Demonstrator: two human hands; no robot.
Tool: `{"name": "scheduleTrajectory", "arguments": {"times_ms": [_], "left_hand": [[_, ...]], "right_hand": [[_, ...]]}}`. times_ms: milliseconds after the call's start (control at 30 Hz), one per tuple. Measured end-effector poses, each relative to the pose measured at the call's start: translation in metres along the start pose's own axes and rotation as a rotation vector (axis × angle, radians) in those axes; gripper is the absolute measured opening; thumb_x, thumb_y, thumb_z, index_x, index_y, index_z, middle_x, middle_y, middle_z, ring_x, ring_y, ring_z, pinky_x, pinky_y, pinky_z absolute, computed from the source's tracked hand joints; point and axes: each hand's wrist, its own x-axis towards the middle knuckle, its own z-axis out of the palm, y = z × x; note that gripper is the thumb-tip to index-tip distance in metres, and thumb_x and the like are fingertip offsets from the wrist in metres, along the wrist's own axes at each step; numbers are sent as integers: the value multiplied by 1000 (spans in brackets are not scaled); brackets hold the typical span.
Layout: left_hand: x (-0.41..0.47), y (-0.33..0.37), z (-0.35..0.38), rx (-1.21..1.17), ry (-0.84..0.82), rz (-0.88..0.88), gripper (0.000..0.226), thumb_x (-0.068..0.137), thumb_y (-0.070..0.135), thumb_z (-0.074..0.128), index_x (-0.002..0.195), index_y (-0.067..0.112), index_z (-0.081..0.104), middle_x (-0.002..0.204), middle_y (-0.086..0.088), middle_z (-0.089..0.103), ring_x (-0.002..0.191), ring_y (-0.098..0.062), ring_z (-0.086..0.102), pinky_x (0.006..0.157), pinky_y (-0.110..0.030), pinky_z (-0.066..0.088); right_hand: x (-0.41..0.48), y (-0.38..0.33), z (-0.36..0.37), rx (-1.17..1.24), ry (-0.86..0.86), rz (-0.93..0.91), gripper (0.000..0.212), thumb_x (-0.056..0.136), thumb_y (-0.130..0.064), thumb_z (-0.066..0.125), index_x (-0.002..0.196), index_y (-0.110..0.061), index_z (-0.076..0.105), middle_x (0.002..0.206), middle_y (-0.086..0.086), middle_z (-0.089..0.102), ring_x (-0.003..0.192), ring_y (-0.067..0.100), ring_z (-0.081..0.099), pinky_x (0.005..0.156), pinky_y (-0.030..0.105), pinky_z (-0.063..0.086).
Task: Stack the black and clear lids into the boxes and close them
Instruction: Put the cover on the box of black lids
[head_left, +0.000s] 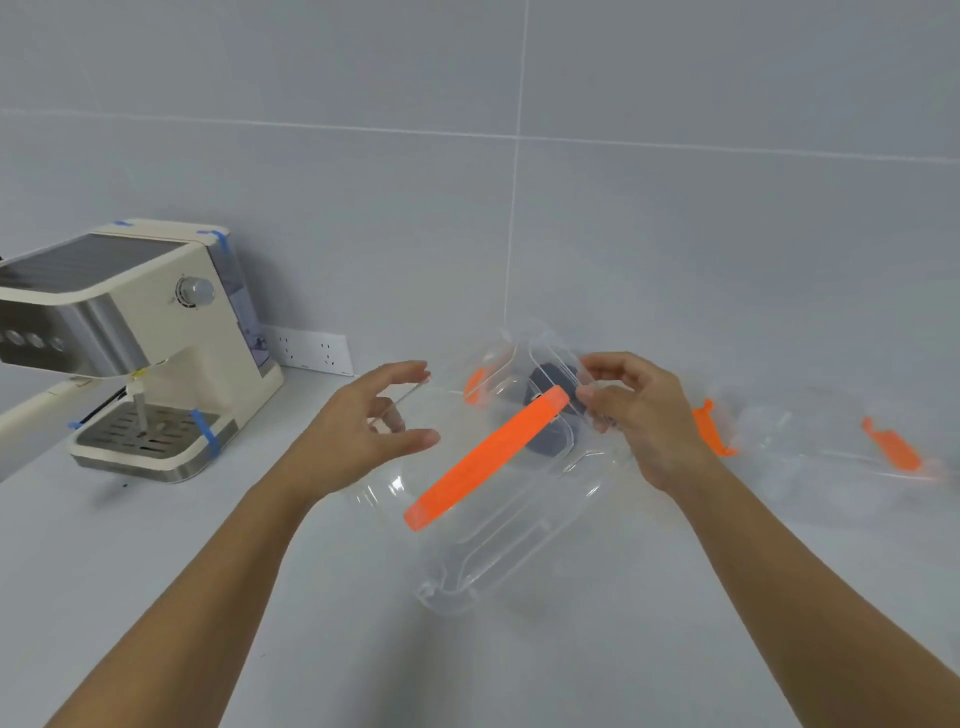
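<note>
A clear plastic box cover (498, 530) with an orange handle strip (485, 457) is tilted above the counter at the centre. My right hand (634, 415) pinches its far right edge. Behind it stands a clear box (524, 364) with orange clips, and something dark, black lids (550, 384), shows inside through the plastic. My left hand (374, 421) hovers just left of the cover with fingers spread and curled, holding nothing. A second clear box (810, 441) with orange clips (891, 444) lies to the right on the counter.
A cream espresso machine (135, 348) stands at the left on the grey counter (156, 545). A white wall socket strip (311, 348) sits behind it. The grey tiled wall closes off the back.
</note>
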Motion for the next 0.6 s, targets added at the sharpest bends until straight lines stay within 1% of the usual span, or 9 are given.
{"name": "scheduleTrajectory", "arguments": {"times_ms": [33,100,167,200,300,367,433,533,600], "left_hand": [[4,5,-1,-90,23,22,54,64,43,75,113,49,51,112,27,60,72,-2,59,59,-17,49],[11,10,-3,-261,98,48,50,66,46,64,114,42,54,120,17,59,89,-8,61,68,-24,53],[18,9,-3,-414,216,47,46,69,41,61,113,34,56,118,8,60,96,-13,61,78,-30,50],[19,7,-2,-494,275,29,41,72,38,61,112,31,56,115,6,60,97,-14,60,80,-34,49],[24,-1,11,-687,405,-55,28,78,36,52,103,24,54,106,1,60,96,-18,59,80,-40,47],[27,-5,25,-723,446,-92,25,77,37,52,98,23,53,104,-1,59,96,-21,59,78,-39,48],[30,-9,42,-734,448,-106,23,77,37,52,95,22,53,102,-2,60,95,-21,59,75,-37,49],[38,-12,62,-711,405,-111,22,78,34,52,94,19,55,99,0,64,89,-18,62,74,-35,50],[46,-14,71,-659,366,-116,21,81,32,51,95,18,58,97,4,66,91,-18,63,75,-32,50]], "right_hand": [[1,-2,-4,6,23,-30,24,78,9,61,87,-13,63,79,5,60,40,7,50,45,15,41],[4,-6,-13,15,90,-74,24,78,7,62,88,-14,63,82,3,59,40,7,49,45,15,41],[8,-7,-23,58,170,-86,24,79,6,63,88,-16,64,83,-1,60,41,9,50,44,17,42],[10,-6,-27,95,206,-86,24,79,5,63,88,-16,64,82,-3,60,42,9,51,44,18,42],[18,-2,-37,195,306,-92,21,80,5,63,88,-15,63,80,-4,61,43,10,52,45,20,44],[24,4,-43,220,359,-87,19,81,3,63,89,-14,62,81,-3,61,44,11,52,46,22,45],[29,11,-47,237,397,-78,18,82,1,63,89,-15,60,82,-2,60,45,11,53,47,23,44],[36,21,-52,238,429,-58,17,82,-1,63,89,-15,59,80,-1,60,45,10,53,47,24,44],[41,28,-55,247,437,-39,17,82,0,63,90,-15,59,82,0,59,45,11,53,47,24,44]]}}
